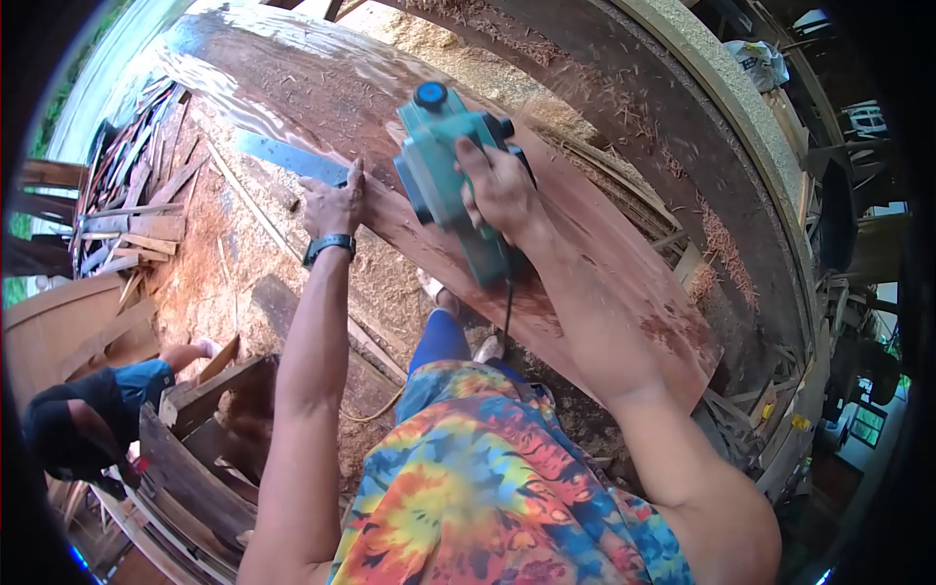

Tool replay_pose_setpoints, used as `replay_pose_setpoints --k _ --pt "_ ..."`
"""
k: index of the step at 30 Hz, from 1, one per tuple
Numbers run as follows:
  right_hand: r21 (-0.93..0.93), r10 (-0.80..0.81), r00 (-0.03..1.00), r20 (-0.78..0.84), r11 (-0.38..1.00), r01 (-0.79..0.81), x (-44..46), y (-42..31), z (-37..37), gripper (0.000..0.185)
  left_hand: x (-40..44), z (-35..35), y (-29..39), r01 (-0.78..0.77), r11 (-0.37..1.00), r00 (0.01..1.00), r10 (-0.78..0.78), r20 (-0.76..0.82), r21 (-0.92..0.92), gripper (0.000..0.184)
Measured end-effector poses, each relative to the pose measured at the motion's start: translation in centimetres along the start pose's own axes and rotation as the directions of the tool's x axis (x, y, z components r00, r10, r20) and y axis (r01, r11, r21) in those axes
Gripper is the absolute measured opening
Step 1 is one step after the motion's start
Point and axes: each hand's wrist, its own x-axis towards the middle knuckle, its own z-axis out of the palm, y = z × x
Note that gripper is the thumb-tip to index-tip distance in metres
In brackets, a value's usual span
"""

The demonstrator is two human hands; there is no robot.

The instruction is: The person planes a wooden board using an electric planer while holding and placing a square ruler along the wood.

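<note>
My right hand (502, 195) is wrapped round the handle of a green electric planer (448, 175) with a blue knob. The planer sits on a wide reddish-brown wooden slab (624, 283), slightly blurred, and its cord hangs down toward me. At the slab's left edge, my left hand (331, 207), with a dark watch on the wrist, is closed around the near end of a flat blue-grey strip that looks like a metal straightedge (288, 158). Where that strip meets the slab's edge is partly hidden by my fingers.
Beyond the slab lies a larger dark board (624, 107) strewn with shavings (726, 253). Sawdust (234, 263) covers the ground. Wood offcuts (136, 224) are piled at left. Another person (88, 419) bends over planks at lower left. A yellowish cord (375, 414) lies near my feet.
</note>
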Motion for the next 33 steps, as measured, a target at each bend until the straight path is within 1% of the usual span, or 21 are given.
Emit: replay_pose_setpoints --k 1,3,4,7,8,10,11,12,15,16,17,18,19,20,21,23,25,26,30,33 --pt "0.022 -0.003 1.000 0.017 1.000 0.003 2.5 -0.4 0.7 0.067 0.2 0.0 -0.1 0.001 1.000 1.000 -0.001 0.007 0.002 0.134" --pt "0.036 -0.059 0.998 0.020 0.998 0.059 7.6 -1.6 2.2 0.067 0.3 0.4 -0.4 0.014 1.000 1.000 -0.015 0.021 0.003 0.134" --pt "0.044 -0.071 0.997 0.016 0.997 0.071 10.0 -2.2 2.9 0.068 1.1 1.4 -1.2 0.006 1.000 1.000 -0.006 0.024 -0.027 0.132" --pt "0.041 -0.086 0.996 0.013 0.996 0.085 13.4 -3.2 3.7 0.068 2.3 1.1 -4.0 -0.088 0.977 0.978 0.122 0.168 -0.196 0.118" --pt "0.041 -0.081 0.997 0.006 0.996 0.080 13.1 -3.3 3.7 0.068 2.1 0.2 -4.9 -0.188 0.888 0.955 0.265 0.131 -0.421 0.093" --pt "0.026 -0.047 0.999 0.025 0.999 0.047 10.0 -2.8 2.4 0.067 2.4 -2.1 -5.7 -0.083 0.920 0.889 0.242 0.388 -0.383 0.079" --pt "0.012 -0.028 0.999 0.038 1.000 0.027 7.4 -2.3 1.7 0.067 2.3 -3.0 -6.2 -0.028 0.934 0.833 0.219 0.508 -0.356 0.073" --pt "-0.007 -0.014 1.000 0.019 1.000 0.015 4.4 -1.5 0.8 0.066 2.1 -2.8 -7.3 -0.045 0.885 0.822 0.297 0.487 -0.463 0.067" --pt "-0.045 -0.003 1.000 -0.002 0.999 0.003 -5.9 2.0 -2.3 0.065 -1.2 -5.5 -5.9 -0.161 0.928 0.804 0.320 0.501 -0.335 0.066" --pt "-0.041 0.018 1.000 -0.014 0.999 -0.018 -9.7 2.3 -3.3 0.064 -3.8 -7.7 -3.6 -0.253 0.930 0.800 0.356 0.484 -0.266 0.067" --pt "-0.025 0.061 0.998 -0.020 0.998 -0.062 -13.3 3.4 -4.3 0.063 -5.3 -8.1 -2.8 -0.291 0.928 0.780 0.371 0.504 -0.233 0.079" --pt "-0.036 0.071 0.997 -0.031 0.997 -0.072 -16.9 4.3 -5.3 0.062 -7.1 -8.5 -1.7 -0.412 0.886 0.757 0.464 0.461 -0.215 0.084" --pt "0.001 0.101 0.994 -0.038 0.995 -0.101 -20.5 6.2 -6.4 0.065 -8.7 -8.8 -0.9 -0.525 0.829 0.720 0.553 0.419 -0.192 0.089" --pt "0.029 0.112 0.992 -0.057 0.993 -0.111 -24.0 8.3 -7.4 0.067 -9.4 -7.7 -1.0 -0.602 0.790 0.687 0.588 0.427 -0.119 0.096" --pt "0.059 0.125 0.989 -0.076 0.991 -0.121 -27.1 9.8 -8.3 0.069 -11.7 -9.2 1.5 -0.588 0.807 0.689 0.535 0.489 -0.054 0.092" --pt "0.092 0.204 0.975 -0.092 0.976 -0.196 -32.0 10.0 -9.4 0.073 -14.0 -9.2 3.8 -0.700 0.713 0.628 0.593 0.504 0.035 0.084" --pt "0.075 0.201 0.975 -0.091 0.978 -0.195 -34.1 10.8 -10.3 0.074 -15.4 -8.4 5.3 -0.784 0.608 0.567 0.617 0.546 0.128 0.077" --pt "0.065 0.198 0.976 -0.089 0.979 -0.193 -34.6 10.9 -10.4 0.074 -15.8 -8.4 6.1 -0.796 0.583 0.550 0.585 0.596 0.162 0.073" --pt "0.044 0.185 0.979 -0.085 0.982 -0.182 -32.8 10.4 -10.1 0.073 -15.5 -7.6 7.7 -0.824 0.514 0.520 0.522 0.676 0.237 0.068" --pt "0.001 0.118 0.989 -0.088 0.993 -0.119 -29.6 9.9 -9.6 0.074 -14.9 -6.5 7.2 -0.843 0.460 0.514 0.541 0.666 0.278 0.067"
